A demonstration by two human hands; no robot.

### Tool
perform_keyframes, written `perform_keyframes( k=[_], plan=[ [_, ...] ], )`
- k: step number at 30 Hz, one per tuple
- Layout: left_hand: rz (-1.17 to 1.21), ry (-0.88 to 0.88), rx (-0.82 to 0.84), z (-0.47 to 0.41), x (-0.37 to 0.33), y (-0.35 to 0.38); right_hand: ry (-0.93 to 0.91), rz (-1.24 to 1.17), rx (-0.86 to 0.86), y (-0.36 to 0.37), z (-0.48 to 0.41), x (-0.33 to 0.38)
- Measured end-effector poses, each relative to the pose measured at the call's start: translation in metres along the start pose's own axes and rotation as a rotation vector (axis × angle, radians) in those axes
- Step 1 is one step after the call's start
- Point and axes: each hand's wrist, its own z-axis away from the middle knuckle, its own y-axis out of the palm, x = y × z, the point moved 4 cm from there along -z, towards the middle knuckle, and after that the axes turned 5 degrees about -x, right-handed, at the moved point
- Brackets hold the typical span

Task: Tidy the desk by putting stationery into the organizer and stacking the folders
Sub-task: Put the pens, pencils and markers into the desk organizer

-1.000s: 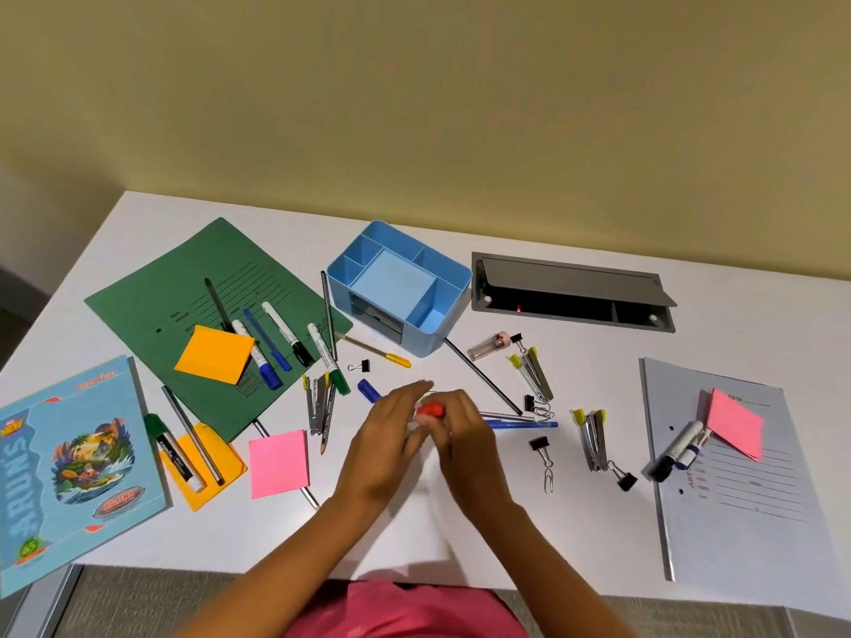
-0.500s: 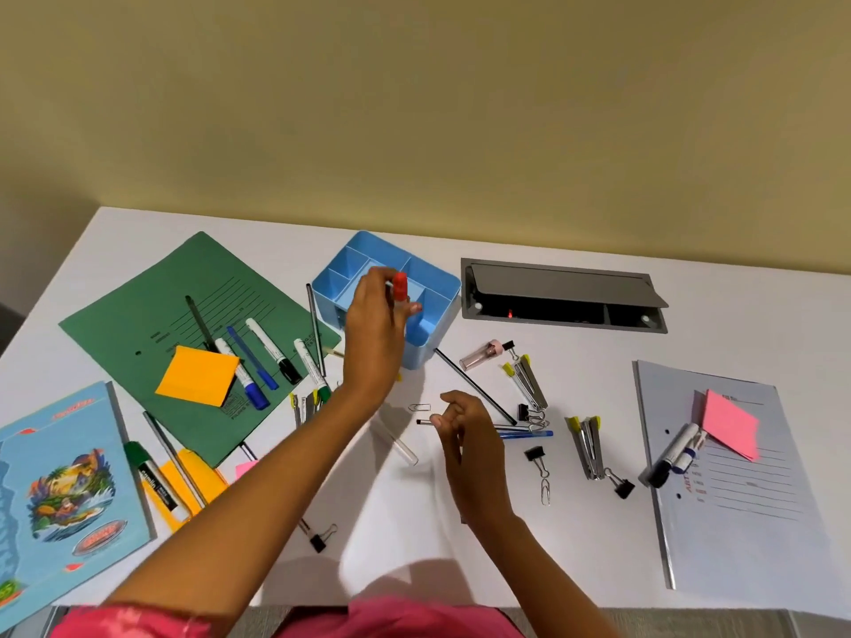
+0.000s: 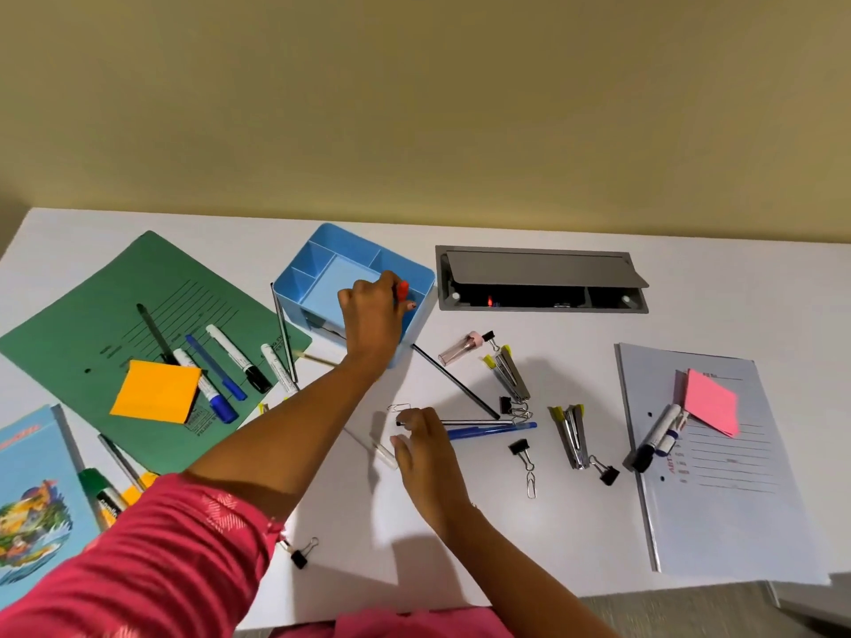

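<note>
My left hand [image 3: 373, 315] is over the right compartment of the blue organizer [image 3: 322, 264], shut on a red-capped marker [image 3: 402, 291] held upright. My right hand [image 3: 421, 446] rests low on the white desk with its fingers apart, touching the near ends of a black pen and a blue pen [image 3: 492, 429]. A green folder [image 3: 92, 315] lies at the left with several markers and an orange sticky pad [image 3: 154, 391] on it. A grey folder [image 3: 723, 499] lies at the right, carrying a marker [image 3: 656, 437] and a pink sticky pad [image 3: 709, 402].
An open grey cable box [image 3: 543, 278] is sunk in the desk right of the organizer. Binder clips, paper clips, staple removers [image 3: 571, 435], a clear lead tube [image 3: 460, 347] and a black pencil lie scattered mid-desk. A blue illustrated book [image 3: 32, 490] sits at the near left.
My left hand carried the red-capped marker from the desk middle up to the organizer and lowered it into the right compartment. My right hand stayed near the pens and spread its fingers.
</note>
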Motion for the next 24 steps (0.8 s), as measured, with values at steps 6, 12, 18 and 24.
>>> perform_keyframes(
  k=[6, 12, 18, 24],
  plan=[
    [0.040, 0.003, -0.019, 0.002, 0.005, 0.003, -0.112, 0.324, 0.206, 0.032, -0.006, -0.007],
    [0.254, 0.007, 0.060, -0.005, 0.012, 0.000, -0.374, 0.668, 0.391, 0.047, 0.001, -0.014],
    [0.336, -0.043, 0.025, -0.012, 0.020, -0.009, -0.180, 0.363, 0.277, 0.046, -0.001, -0.009],
    [0.352, -0.009, 0.087, -0.015, 0.019, -0.014, 0.078, 0.048, 0.067, 0.014, -0.003, -0.011]
  ],
)
